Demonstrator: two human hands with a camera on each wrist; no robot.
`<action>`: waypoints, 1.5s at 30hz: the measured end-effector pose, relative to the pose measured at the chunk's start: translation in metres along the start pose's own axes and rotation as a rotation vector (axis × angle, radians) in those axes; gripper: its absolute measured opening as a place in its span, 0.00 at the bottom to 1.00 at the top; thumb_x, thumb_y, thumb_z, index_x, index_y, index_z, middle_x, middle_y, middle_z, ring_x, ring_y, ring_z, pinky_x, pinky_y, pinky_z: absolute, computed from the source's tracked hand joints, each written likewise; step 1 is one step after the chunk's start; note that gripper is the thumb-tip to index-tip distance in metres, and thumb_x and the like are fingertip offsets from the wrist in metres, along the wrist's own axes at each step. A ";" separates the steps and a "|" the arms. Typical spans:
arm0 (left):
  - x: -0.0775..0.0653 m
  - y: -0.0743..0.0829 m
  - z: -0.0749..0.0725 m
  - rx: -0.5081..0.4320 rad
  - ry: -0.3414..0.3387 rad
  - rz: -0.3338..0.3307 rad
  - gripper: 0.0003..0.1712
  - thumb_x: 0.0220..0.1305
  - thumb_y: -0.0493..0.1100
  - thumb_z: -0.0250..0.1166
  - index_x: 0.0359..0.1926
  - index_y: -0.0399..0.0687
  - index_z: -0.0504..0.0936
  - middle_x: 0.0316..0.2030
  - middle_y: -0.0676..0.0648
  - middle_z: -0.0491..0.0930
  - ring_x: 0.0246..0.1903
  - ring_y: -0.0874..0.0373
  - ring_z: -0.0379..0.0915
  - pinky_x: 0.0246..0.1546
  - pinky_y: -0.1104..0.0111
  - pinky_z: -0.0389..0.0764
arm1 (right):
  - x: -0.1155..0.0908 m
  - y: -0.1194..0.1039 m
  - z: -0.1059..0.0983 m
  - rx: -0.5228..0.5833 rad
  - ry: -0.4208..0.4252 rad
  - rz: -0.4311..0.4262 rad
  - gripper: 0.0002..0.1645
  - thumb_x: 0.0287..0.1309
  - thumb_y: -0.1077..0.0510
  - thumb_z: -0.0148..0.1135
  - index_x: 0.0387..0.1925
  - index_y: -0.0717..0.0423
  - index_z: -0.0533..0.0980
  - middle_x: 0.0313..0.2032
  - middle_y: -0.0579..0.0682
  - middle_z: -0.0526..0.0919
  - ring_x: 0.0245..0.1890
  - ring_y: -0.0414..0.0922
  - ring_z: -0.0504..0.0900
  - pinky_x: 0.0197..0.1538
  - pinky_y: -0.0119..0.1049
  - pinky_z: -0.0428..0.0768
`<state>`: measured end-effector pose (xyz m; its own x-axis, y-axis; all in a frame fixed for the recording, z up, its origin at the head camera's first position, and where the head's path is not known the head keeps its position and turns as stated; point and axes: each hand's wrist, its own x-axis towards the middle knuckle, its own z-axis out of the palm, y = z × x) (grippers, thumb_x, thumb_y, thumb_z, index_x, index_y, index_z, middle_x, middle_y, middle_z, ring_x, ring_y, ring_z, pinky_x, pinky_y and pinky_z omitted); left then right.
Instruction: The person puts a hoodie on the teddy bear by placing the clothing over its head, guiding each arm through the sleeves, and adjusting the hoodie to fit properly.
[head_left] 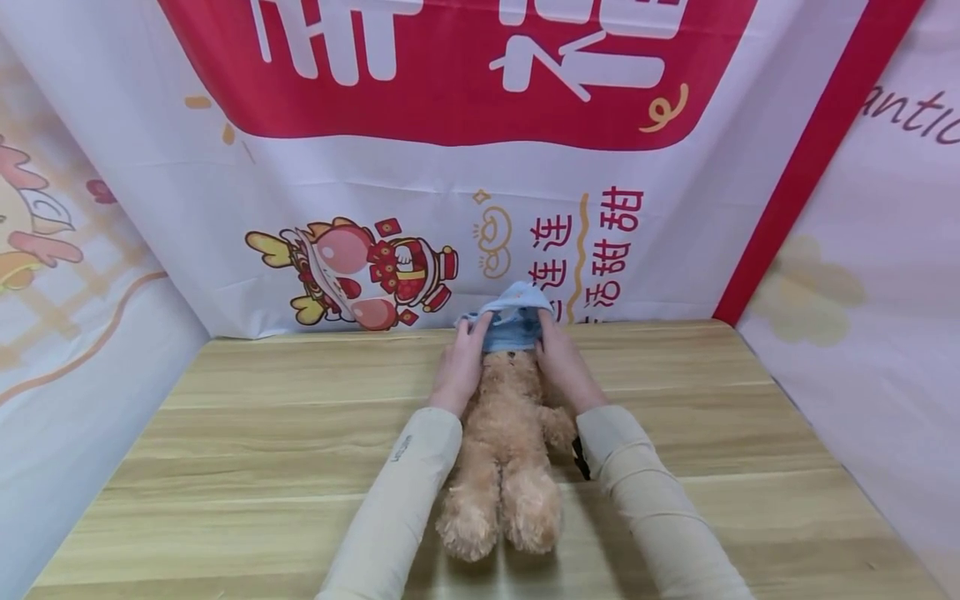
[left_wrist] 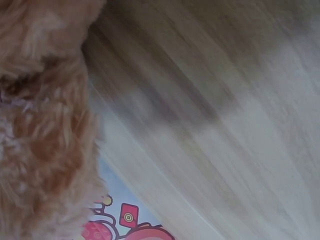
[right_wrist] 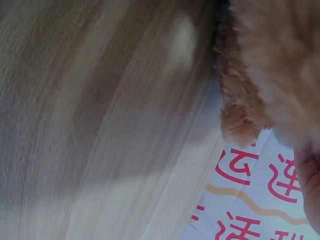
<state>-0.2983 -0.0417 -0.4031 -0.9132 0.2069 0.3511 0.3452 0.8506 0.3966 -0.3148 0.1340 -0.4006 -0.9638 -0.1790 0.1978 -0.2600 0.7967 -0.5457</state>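
Note:
A light-brown plush bear (head_left: 510, 408) lies on the table with its legs toward me. A light-blue cloth garment (head_left: 513, 333) covers most of its head, and a small dark spot of the face shows just under the cloth's lower edge. My left hand (head_left: 459, 362) grips the garment at its left side, while my right hand (head_left: 562, 362) holds the right side. Brown fur (left_wrist: 45, 150) fills the left edge of the left wrist view. In the right wrist view, the bear's fur (right_wrist: 285, 65) hangs above part of my right fingers (right_wrist: 309, 190).
Beneath the bear is a wood-grain table (head_left: 262, 467). A white and red printed curtain (head_left: 450, 167) hangs right behind its far edge, with more printed cloth (head_left: 862, 275) at both sides. Something black (head_left: 581, 458) sits by my right cuff.

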 end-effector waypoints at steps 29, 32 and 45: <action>-0.007 -0.023 -0.005 0.082 -0.054 0.116 0.28 0.60 0.27 0.59 0.62 0.44 0.72 0.53 0.38 0.80 0.48 0.42 0.79 0.50 0.54 0.79 | -0.014 0.022 0.000 -0.130 0.005 -0.240 0.22 0.63 0.68 0.53 0.59 0.66 0.72 0.61 0.65 0.71 0.61 0.59 0.73 0.61 0.50 0.75; -0.009 -0.024 -0.004 0.062 -0.056 0.148 0.30 0.59 0.26 0.60 0.63 0.45 0.71 0.55 0.38 0.78 0.49 0.41 0.78 0.51 0.53 0.79 | -0.013 0.026 0.003 -0.102 0.032 -0.250 0.22 0.62 0.71 0.50 0.58 0.67 0.72 0.62 0.65 0.70 0.61 0.60 0.72 0.62 0.51 0.73; -0.011 -0.030 0.005 0.068 -0.041 0.163 0.25 0.67 0.29 0.51 0.63 0.48 0.71 0.48 0.37 0.75 0.38 0.43 0.78 0.39 0.53 0.81 | -0.007 0.034 0.023 -0.082 0.011 -0.167 0.22 0.63 0.72 0.48 0.59 0.65 0.72 0.61 0.66 0.71 0.60 0.61 0.73 0.61 0.52 0.74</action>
<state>-0.2992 -0.0666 -0.4234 -0.8551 0.3626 0.3705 0.4748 0.8348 0.2787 -0.3183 0.1486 -0.4391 -0.9066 -0.3074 0.2890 -0.4106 0.8006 -0.4365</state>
